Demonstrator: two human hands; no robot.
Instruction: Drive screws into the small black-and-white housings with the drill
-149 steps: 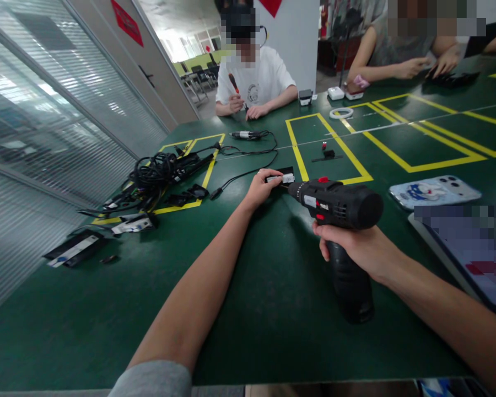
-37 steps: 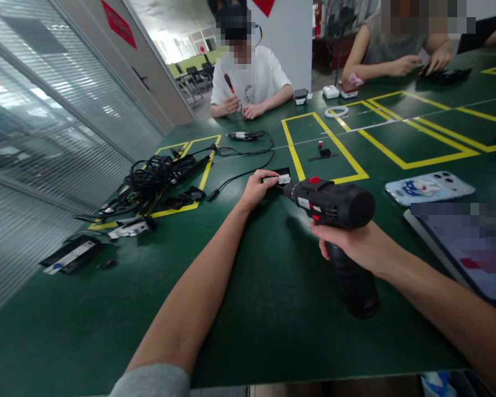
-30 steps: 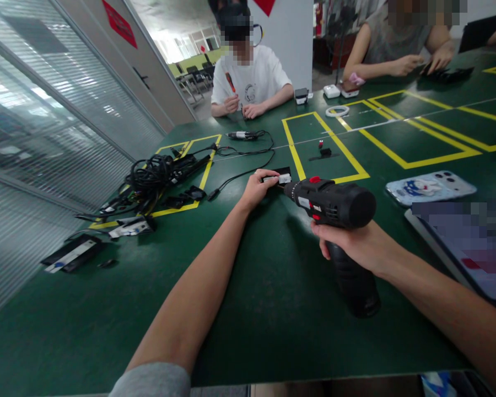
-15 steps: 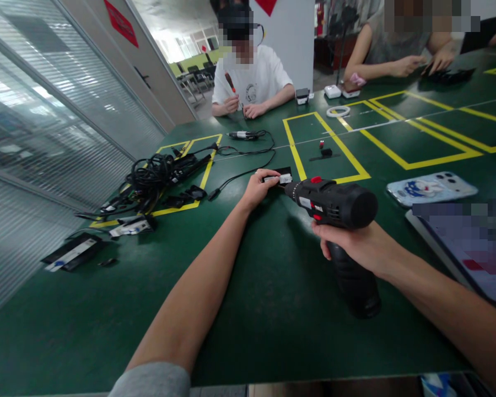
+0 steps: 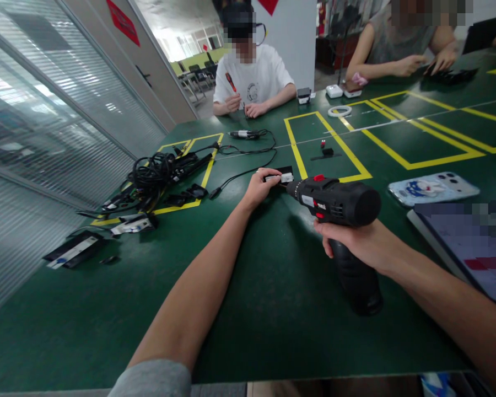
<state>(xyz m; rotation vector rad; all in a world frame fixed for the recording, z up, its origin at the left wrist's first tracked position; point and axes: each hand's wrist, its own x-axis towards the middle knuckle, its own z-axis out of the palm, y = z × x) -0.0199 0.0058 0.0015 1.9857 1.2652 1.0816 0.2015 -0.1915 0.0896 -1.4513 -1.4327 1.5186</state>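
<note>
The green table (image 5: 86,309) spreads under my arms, a tangle of cables (image 5: 157,171) off to my left. My right hand (image 5: 357,242) is wrapped tight around the grip of the black drill (image 5: 334,201), its tip at the small white-and-black part (image 5: 279,177) that my left hand (image 5: 259,189) pins flat just ahead.

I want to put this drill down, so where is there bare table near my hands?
Bare green table lies between your two forearms, below the drill in your right hand. More lies left of your left hand, below the cable pile. It is crowded by the phone and tablet.
</note>
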